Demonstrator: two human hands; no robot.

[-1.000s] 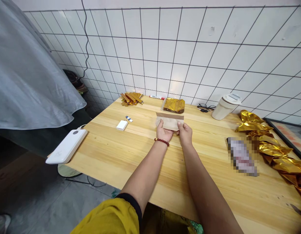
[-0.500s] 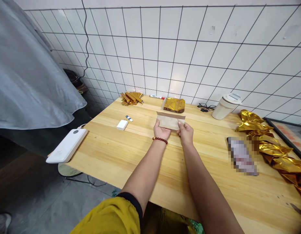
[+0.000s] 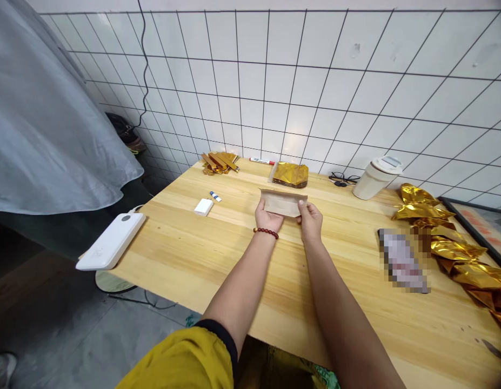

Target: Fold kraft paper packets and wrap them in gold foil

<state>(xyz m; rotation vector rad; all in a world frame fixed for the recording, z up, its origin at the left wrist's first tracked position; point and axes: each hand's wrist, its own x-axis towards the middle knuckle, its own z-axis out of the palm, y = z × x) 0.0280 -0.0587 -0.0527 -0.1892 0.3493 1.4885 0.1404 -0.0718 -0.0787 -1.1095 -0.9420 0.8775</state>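
Note:
A creased sheet of paper (image 3: pixel 280 203), pale brown with a darker strip along its far edge, is held above the table between both hands. My left hand (image 3: pixel 268 218), palm up with a beaded bracelet at the wrist, supports it from below, its thumb over the left end. At the right end my right hand (image 3: pixel 311 219) pinches the paper between thumb and fingers. Beyond the paper lies a stack of gold foil sheets (image 3: pixel 289 174). A pile of folded gold strips (image 3: pixel 220 162) rests at the far left corner.
On the wooden table (image 3: pixel 234 254) are a white adapter (image 3: pixel 204 207), a small blue-and-white tube (image 3: pixel 215 196), a marker (image 3: pixel 262 161), glasses (image 3: pixel 343 179) and a cup (image 3: pixel 375 178). Crumpled gold foil (image 3: pixel 456 246) and a blurred flat object (image 3: pixel 402 262) lie right. A white power bank (image 3: pixel 111 241) sits at the left edge.
The paper's far edge has curled up a little, and my right thumb has shifted slightly along the right end. My left hand stays almost in place.

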